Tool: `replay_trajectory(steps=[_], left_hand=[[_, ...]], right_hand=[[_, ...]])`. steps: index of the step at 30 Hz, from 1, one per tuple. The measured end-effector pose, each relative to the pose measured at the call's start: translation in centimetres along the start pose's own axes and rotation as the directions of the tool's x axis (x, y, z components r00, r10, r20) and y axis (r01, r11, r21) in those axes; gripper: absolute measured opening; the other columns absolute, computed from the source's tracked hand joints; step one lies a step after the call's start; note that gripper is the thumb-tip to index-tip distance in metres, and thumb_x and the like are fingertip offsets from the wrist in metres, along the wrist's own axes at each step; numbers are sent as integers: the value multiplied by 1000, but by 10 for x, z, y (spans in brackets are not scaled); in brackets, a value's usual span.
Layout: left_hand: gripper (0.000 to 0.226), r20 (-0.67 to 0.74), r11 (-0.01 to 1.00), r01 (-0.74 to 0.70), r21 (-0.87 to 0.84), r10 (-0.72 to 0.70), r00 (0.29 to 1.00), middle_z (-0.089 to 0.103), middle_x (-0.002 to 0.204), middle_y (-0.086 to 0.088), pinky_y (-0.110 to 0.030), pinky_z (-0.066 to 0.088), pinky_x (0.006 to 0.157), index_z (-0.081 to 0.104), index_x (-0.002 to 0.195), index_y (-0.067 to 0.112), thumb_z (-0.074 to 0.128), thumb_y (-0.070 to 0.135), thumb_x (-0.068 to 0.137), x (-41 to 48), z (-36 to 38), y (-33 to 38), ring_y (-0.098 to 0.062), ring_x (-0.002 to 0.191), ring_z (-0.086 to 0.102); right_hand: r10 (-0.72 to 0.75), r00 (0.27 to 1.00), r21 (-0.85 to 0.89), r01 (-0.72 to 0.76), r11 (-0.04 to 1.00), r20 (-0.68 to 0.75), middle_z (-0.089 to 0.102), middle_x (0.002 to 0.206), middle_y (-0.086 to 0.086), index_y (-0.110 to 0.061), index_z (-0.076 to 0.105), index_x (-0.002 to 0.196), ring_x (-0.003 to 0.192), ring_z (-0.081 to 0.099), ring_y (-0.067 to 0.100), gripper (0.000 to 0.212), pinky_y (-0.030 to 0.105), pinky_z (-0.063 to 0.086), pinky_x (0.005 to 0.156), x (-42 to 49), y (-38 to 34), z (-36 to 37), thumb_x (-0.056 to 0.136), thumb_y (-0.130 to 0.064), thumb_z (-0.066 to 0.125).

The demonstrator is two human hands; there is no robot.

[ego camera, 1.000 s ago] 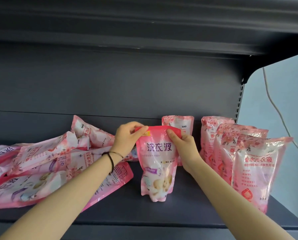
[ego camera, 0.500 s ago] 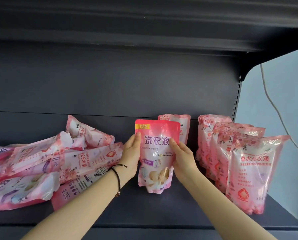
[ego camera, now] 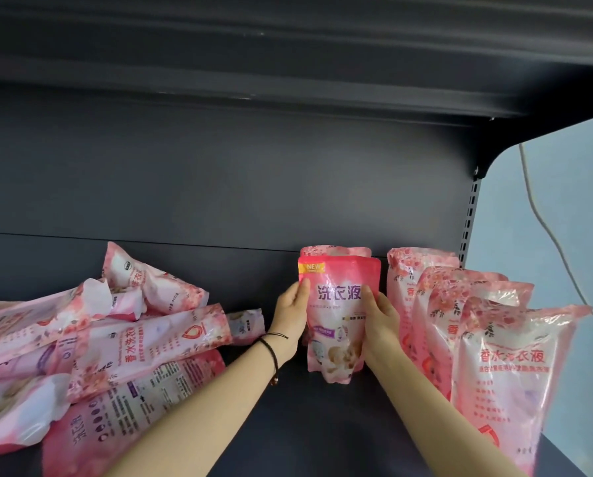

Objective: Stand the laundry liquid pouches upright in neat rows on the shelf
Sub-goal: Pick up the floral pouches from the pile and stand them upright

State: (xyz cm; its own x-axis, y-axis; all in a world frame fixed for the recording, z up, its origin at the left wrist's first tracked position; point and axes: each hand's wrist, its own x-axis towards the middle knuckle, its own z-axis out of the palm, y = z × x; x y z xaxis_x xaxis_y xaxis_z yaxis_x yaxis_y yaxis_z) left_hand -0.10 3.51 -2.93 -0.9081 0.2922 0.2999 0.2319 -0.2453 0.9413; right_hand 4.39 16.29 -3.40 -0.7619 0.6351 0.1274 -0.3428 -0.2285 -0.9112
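Pushed back since half-second ago: held pouch, now overlapping rear pouch; upright, base on shelf. Hands off top corners, down onto sides. Left hand grips left edge, thumb on front; right hand grips right edge. Count: two pouches in middle row; four upright in right row. Left heap lying flat, number unclear. One black cord bracelet, left wrist.

Upright pink pouch on dark shelf, left hand and right hand around its sides.
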Motion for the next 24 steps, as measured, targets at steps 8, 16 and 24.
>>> replay_trajectory(steps=[8,16,24], left_hand=[[34,108,891,-130,434,92,990,67,110,-16,-49,50,93,62,105,10,42,37,100,5,-25,13,-23,98,64],[28,301,277,-325,904,126,945,67,108,7,-35,52,80,61,111,29,43,46,98,-13,-88,80,-14,95,63],[33,487,-435,-460,774,-54,872,67,96,6,-31,41,80,60,103,25,39,50,97,-44,-160,115,-17,93,60]], right_hand=[[-340,940,-355,315,881,-9,63,104,-6,-26,52,108,83,61,5,19,30,54,71,-6,-26,5,94,-14,52],[-617,642,-706,683,189,455,55,119,10,-11,62,115,107,51,29,30,43,44,90,-20,-86,26,86,-5,57],[-49,371,-357,838,-414,927,58,117,-4,-26,57,120,108,55,18,29,28,40,66,-40,-93,57,92,-24,49]])
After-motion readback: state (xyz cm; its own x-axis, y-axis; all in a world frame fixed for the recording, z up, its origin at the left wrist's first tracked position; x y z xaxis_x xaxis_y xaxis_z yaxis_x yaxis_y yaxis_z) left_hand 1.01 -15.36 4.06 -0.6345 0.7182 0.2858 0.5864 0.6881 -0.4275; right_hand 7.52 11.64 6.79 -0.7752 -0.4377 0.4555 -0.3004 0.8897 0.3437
